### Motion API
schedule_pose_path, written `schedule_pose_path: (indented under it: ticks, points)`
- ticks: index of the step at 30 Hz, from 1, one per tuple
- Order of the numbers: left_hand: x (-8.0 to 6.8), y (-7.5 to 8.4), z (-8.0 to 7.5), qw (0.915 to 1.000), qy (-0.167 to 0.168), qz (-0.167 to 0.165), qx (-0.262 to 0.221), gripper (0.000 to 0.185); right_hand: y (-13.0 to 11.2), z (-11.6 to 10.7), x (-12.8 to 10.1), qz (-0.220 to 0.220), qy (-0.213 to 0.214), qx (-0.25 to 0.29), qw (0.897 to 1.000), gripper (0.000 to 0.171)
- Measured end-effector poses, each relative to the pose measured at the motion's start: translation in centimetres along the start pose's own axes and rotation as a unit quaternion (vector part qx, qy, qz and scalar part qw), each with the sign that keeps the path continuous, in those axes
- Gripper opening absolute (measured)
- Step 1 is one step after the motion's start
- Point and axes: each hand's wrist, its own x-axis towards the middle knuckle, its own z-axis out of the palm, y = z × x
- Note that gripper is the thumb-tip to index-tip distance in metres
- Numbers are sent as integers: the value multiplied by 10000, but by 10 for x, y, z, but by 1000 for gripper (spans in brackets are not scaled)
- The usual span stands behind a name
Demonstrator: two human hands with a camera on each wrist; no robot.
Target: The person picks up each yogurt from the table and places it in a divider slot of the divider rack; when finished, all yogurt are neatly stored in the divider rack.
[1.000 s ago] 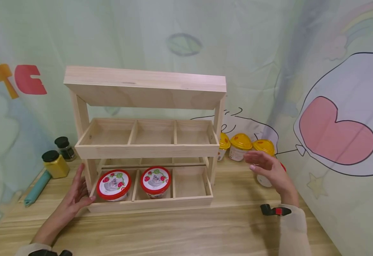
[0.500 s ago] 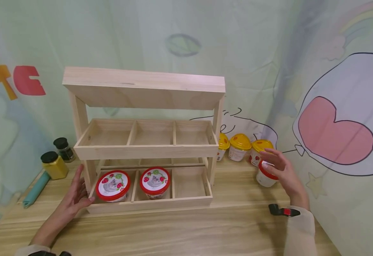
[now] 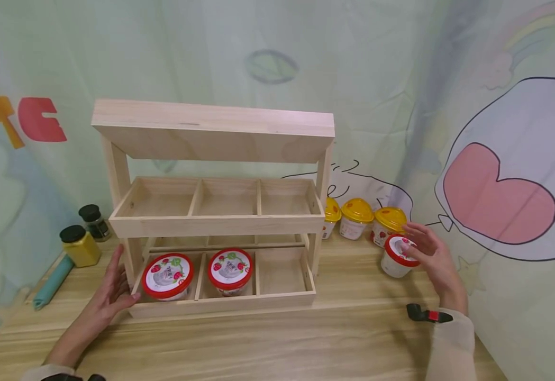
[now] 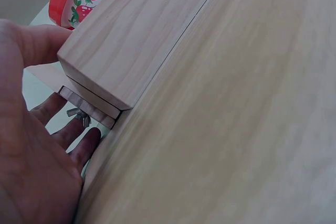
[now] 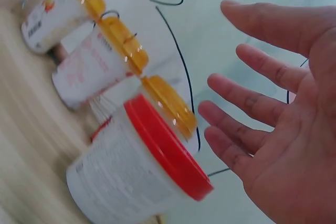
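Note:
A two-tier wooden display rack point(image 3: 217, 226) stands on the table, each tier split into three compartments. My left hand point(image 3: 110, 296) holds its lower left end, the thumb at the tray corner and the fingers along the side near a wing nut point(image 4: 79, 116). Two tubs with red lids and strawberry prints, a left tub point(image 3: 167, 276) and a middle tub point(image 3: 230, 271), sit in the lower tier. Right of the rack, a white tub with a red lid point(image 3: 397, 256) stands on the table. My right hand point(image 3: 436, 262) hovers beside its lid, fingers spread, holding nothing.
Several white cups with domed yellow lids, including a middle cup point(image 3: 355, 218), line the back right. A yellow jar point(image 3: 80, 246), a dark jar point(image 3: 94, 223) and a teal roll point(image 3: 53, 282) lie at the left. Printed fabric point(image 3: 377, 79) hangs close behind the table point(image 3: 277, 338).
My right hand has moved right and slightly down, from before the yellow-lidded cups to beside the red-lidded tub, uncovering it. My left hand stays at the rack.

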Motion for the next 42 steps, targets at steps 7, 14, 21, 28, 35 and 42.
schedule_pose_path:
  ticks: [7, 14, 21, 28, 35, 42]
  points:
    - [0, 2, 0, 10000, -17, -75, 24, 113, 6, -1, 0, 117, 172, -334, 9992, 71]
    - [0, 3, 0, 9998, -2, -215, 53, 113, 18, -3, 4, 250, 353, -390, 9983, 76]
    - [0, 2, 1, 9999, -7, -100, 7, 114, 27, -2, 6, 215, 429, -487, 9977, 75]
    - [0, 1, 1, 10000, -6, -25, -27, 114, 31, 1, 7, 237, 523, -706, 9958, 74]
    - [0, 2, 1, 10000, 18, 23, -15, 115, 35, 2, 6, 414, 305, -746, 9959, 79]
    - [0, 1, 0, 10000, 18, 35, 50, 115, 38, 3, 5, 339, 327, -748, 9961, 79]
